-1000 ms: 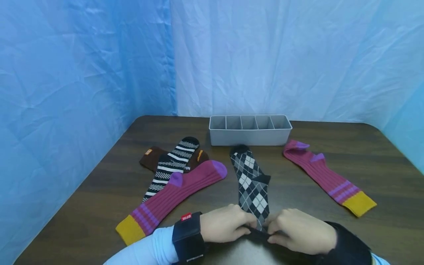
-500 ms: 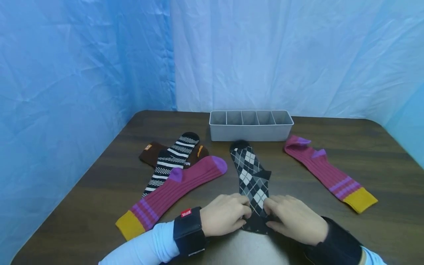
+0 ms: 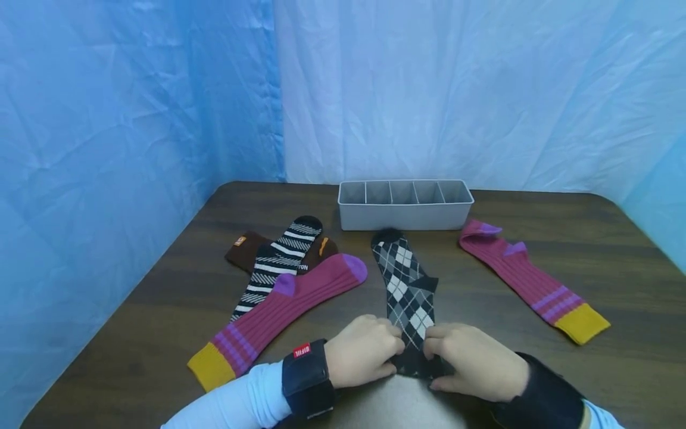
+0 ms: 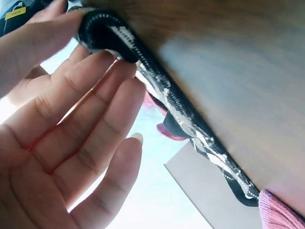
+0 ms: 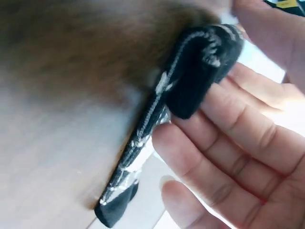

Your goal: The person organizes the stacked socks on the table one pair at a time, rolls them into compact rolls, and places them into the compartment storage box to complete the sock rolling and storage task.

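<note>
A grey and black argyle sock (image 3: pixel 411 310) lies lengthwise on the table, toe away from me, its near cuff end folded over. At the left side of that fold my left hand (image 3: pixel 364 351) holds the edge between thumb and fingertips. My right hand (image 3: pixel 474 362) grips the fold's right side in the same manner. The left wrist view shows the folded sock (image 4: pixel 178 109) edge-on, its rolled end by the thumb and fingertips. In the right wrist view the turned-over flap (image 5: pixel 190 90) rests against the fingers.
A grey divided box (image 3: pixel 404 217) stands at the back. Left of the argyle sock, a magenta sock with yellow cuff (image 3: pixel 311 292) overlaps a black-and-white striped sock (image 3: pixel 273 268), which lies across brown socks (image 3: pixel 246 250). Another magenta sock (image 3: pixel 527 286) lies at right.
The near cuff end of the argyle sock has been turned up over its leg. Both hands went forward with it, and in the last half second they have shifted only slightly.
</note>
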The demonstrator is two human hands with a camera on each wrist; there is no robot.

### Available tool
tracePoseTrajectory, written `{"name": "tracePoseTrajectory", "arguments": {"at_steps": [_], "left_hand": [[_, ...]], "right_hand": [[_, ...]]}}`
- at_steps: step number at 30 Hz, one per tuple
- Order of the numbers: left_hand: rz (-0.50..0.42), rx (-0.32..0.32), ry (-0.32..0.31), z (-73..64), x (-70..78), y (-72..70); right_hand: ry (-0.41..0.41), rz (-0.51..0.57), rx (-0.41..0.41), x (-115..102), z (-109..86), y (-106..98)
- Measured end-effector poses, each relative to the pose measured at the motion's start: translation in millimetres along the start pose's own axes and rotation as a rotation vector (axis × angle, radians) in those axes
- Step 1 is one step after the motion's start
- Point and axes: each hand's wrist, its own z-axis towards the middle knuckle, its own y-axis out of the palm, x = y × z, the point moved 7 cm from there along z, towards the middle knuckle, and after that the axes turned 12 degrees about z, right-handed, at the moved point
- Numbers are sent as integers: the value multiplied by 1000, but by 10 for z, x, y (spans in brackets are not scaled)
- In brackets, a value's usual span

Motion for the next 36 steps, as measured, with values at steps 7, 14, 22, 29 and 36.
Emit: {"name": "tracePoseTrajectory", "arguments": {"at_steps": [7,14,22,29,36], "left_hand": [[-40,48,-27,20,0,28],[-179,46,-28,18,-12,41],[-200,61,-19,17,-22,52],[-122,45,-59,-10,-80,4],[-82,-24,-49,-16,-93,25]], "right_hand": [[-15,26,26,40,-24,8],[54,259,-65,95,-77,85],[-11,234,-20,69,-50,56],[-12,6,133,63,-2,-43],[69,-21,139,61,6,-53]]}}
